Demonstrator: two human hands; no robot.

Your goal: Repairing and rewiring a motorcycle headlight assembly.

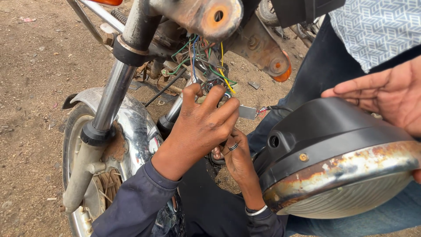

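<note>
Headlamp [337, 175] cropped, left hand [199, 127] hiding wires [206, 66]

Bare brown dirt ground [35, 66] strewn with pebbles, under flat daylight.

Both arms wear dark navy long sleeves, the left hand [199, 127] is bare of jewellery, and the right hand [237, 160] carries a dark band ring on one finger and a thin silver bangle at the wrist.
</note>
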